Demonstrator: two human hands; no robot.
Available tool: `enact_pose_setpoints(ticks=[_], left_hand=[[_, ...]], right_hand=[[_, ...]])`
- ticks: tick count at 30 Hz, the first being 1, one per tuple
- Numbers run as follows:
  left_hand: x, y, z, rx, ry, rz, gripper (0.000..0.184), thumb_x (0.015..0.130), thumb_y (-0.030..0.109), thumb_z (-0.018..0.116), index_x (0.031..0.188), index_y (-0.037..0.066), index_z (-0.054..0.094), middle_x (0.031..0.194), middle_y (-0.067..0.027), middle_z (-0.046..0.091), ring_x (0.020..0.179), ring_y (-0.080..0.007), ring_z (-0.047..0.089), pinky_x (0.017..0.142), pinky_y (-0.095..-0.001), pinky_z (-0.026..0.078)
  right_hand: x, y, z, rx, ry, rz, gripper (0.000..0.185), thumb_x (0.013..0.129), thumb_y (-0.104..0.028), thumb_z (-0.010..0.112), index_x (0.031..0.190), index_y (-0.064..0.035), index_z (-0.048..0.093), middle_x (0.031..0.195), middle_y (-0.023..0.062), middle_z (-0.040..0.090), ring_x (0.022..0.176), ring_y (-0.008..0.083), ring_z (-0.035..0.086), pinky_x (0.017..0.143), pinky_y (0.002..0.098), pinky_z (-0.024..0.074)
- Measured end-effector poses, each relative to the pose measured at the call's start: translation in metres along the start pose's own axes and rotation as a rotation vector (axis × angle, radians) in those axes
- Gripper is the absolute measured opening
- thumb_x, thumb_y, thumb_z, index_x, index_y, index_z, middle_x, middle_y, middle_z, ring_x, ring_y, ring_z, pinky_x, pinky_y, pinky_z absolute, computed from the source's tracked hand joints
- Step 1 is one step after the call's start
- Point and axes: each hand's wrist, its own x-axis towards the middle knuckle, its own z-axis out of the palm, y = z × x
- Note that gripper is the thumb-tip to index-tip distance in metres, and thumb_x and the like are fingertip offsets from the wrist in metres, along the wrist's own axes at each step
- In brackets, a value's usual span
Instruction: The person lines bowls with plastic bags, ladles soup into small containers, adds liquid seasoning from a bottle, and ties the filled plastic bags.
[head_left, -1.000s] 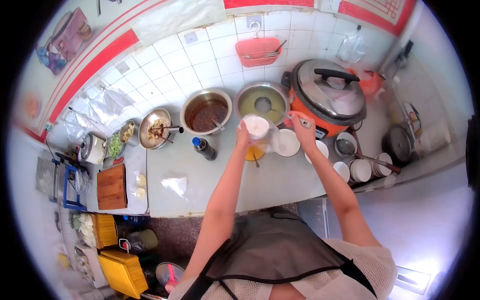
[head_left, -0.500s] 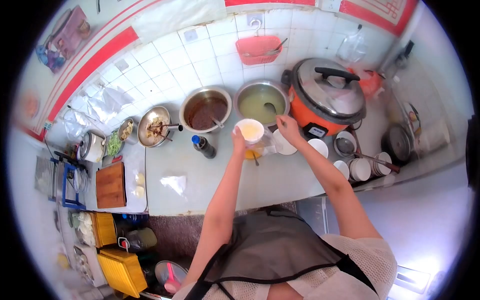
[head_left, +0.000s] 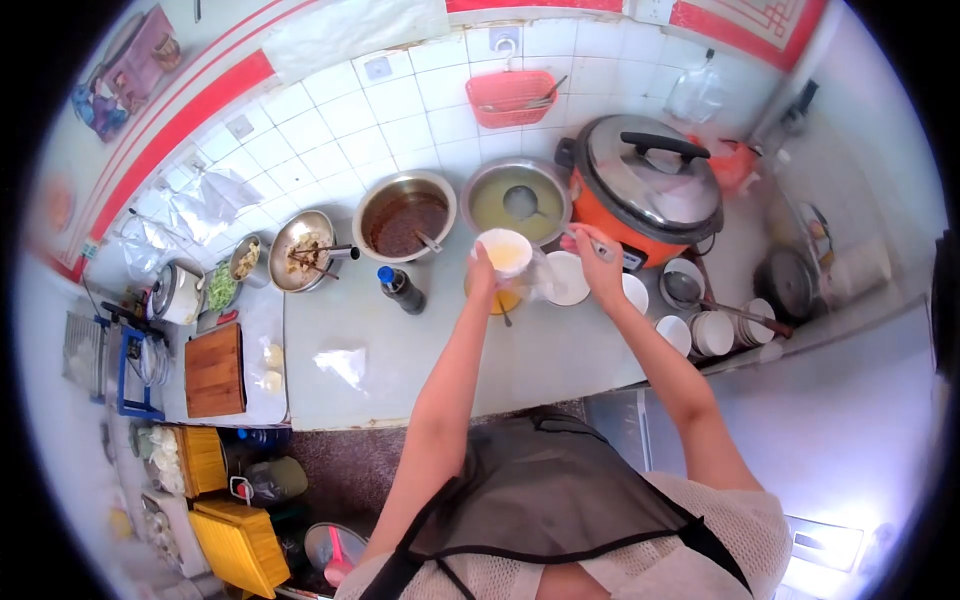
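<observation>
My left hand (head_left: 482, 268) grips a small white bowl (head_left: 505, 252) with pale yellow contents, held above the counter. My right hand (head_left: 600, 262) is closed around the handle of a ladle (head_left: 520, 202), whose scoop is in the steel pot of pale green soup (head_left: 490, 212). Below and partly behind the held bowl sits a dish of orange-yellow liquid (head_left: 507, 301) with a spoon in it. A thin clear plastic bag (head_left: 539, 278) lies between my hands. Beneath my right hand stands an empty white bowl (head_left: 567, 280).
An orange cooker (head_left: 625, 225) stands right of the soup pot. To the left are a pot of dark sauce (head_left: 405, 222), a dark bottle with a blue cap (head_left: 402, 292) and a steel bowl of food (head_left: 298, 262). Stacked white bowls (head_left: 713, 333) sit at the right edge.
The ladle's scoop has shifted toward the middle of the soup and shows more fully. My right hand has moved slightly right and nearer me. The held bowl stays nearly in place.
</observation>
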Motion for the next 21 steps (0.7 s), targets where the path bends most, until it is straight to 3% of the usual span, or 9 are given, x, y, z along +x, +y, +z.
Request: enact_pose_setpoints(ticks=[2, 4, 6, 8, 10, 11, 15, 17, 21], left_hand=[[-0.002, 0.003, 0.005, 0.004, -0.010, 0.041, 0.065, 0.093, 0.055, 0.033, 0.137, 0.009, 0.023, 0.127, -0.0172, 0.045, 0.105, -0.0319, 0.057, 0.065, -0.0433, 0.056], [-0.012, 0.012, 0.014, -0.020, 0.019, 0.028, 0.058, 0.094, 0.054, 0.032, 0.133, 0.011, 0.031, 0.124, -0.0140, 0.049, 0.105, -0.0303, 0.058, 0.070, -0.0477, 0.054], [-0.014, 0.012, 0.013, -0.042, 0.052, 0.019, 0.053, 0.095, 0.052, 0.030, 0.129, 0.012, 0.040, 0.121, -0.0108, 0.054, 0.105, -0.0287, 0.059, 0.075, -0.0521, 0.051], [-0.002, 0.000, -0.002, -0.068, -0.033, 0.014, 0.066, 0.092, 0.055, 0.035, 0.138, 0.010, 0.020, 0.129, -0.0168, 0.042, 0.106, -0.0334, 0.056, 0.064, -0.0455, 0.058], [-0.012, 0.005, 0.004, -0.078, 0.065, 0.006, 0.059, 0.093, 0.054, 0.034, 0.133, 0.011, 0.029, 0.125, -0.0152, 0.047, 0.107, -0.0328, 0.056, 0.071, -0.0504, 0.054], [-0.020, 0.007, 0.007, -0.090, 0.164, -0.012, 0.055, 0.094, 0.053, 0.032, 0.129, 0.011, 0.037, 0.121, -0.0136, 0.053, 0.108, -0.0323, 0.057, 0.077, -0.0554, 0.050], [-0.030, 0.007, 0.002, -0.018, 0.196, -0.039, 0.056, 0.095, 0.053, 0.032, 0.130, 0.010, 0.034, 0.123, -0.0145, 0.051, 0.107, -0.0323, 0.057, 0.077, -0.0543, 0.051], [-0.014, -0.006, -0.010, 0.019, 0.045, -0.035, 0.066, 0.092, 0.055, 0.038, 0.136, 0.008, 0.025, 0.127, -0.0175, 0.044, 0.107, -0.0350, 0.055, 0.062, -0.0460, 0.058], [0.001, -0.017, -0.008, 0.019, 0.044, 0.007, 0.068, 0.091, 0.056, 0.037, 0.136, 0.007, 0.026, 0.126, -0.0170, 0.045, 0.106, -0.0336, 0.056, 0.061, -0.0454, 0.058]], right_hand=[[-0.020, -0.005, 0.000, -0.218, -0.120, -0.276, 0.019, 0.091, -0.009, 0.053, 0.100, 0.0040, 0.062, 0.087, 0.0084, 0.064, 0.079, 0.0109, 0.062, 0.069, 0.0252, 0.0504], [-0.021, -0.004, -0.005, -0.370, -0.185, -0.397, 0.015, 0.088, -0.006, 0.056, 0.098, 0.0027, 0.063, 0.090, 0.0105, 0.063, 0.079, 0.0162, 0.062, 0.069, 0.0290, 0.0492], [-0.002, 0.021, -0.007, -0.735, -0.207, -0.730, 0.013, 0.084, -0.005, 0.057, 0.094, 0.0019, 0.063, 0.089, 0.0141, 0.061, 0.077, 0.0254, 0.062, 0.068, 0.0326, 0.0487], [0.015, 0.051, -0.011, -0.763, -0.211, -0.683, 0.013, 0.083, -0.004, 0.057, 0.094, 0.0017, 0.063, 0.089, 0.0142, 0.061, 0.077, 0.0286, 0.061, 0.069, 0.0336, 0.0488], [0.026, 0.075, -0.010, -0.786, -0.221, -0.638, 0.013, 0.082, -0.004, 0.057, 0.093, 0.0016, 0.063, 0.088, 0.0143, 0.060, 0.077, 0.0319, 0.060, 0.069, 0.0346, 0.0489], [0.028, 0.085, -0.009, -0.727, -0.182, -0.534, 0.014, 0.083, -0.003, 0.057, 0.095, 0.0014, 0.063, 0.084, 0.0134, 0.059, 0.075, 0.0277, 0.059, 0.068, 0.0321, 0.0476], [0.021, 0.074, 0.000, -0.508, -0.048, -0.388, 0.014, 0.086, -0.003, 0.056, 0.097, 0.0026, 0.062, 0.079, 0.0112, 0.058, 0.073, 0.0185, 0.059, 0.068, 0.0269, 0.0459], [0.007, 0.055, 0.002, -0.412, -0.042, -0.359, 0.014, 0.087, -0.003, 0.056, 0.098, 0.0031, 0.062, 0.081, 0.0113, 0.059, 0.076, 0.0166, 0.059, 0.069, 0.0263, 0.0458], [-0.048, 0.001, -0.003, -0.363, -0.102, -0.467, 0.016, 0.086, -0.001, 0.055, 0.100, 0.0039, 0.061, 0.087, 0.0136, 0.060, 0.081, 0.0185, 0.060, 0.071, 0.0274, 0.0468]])
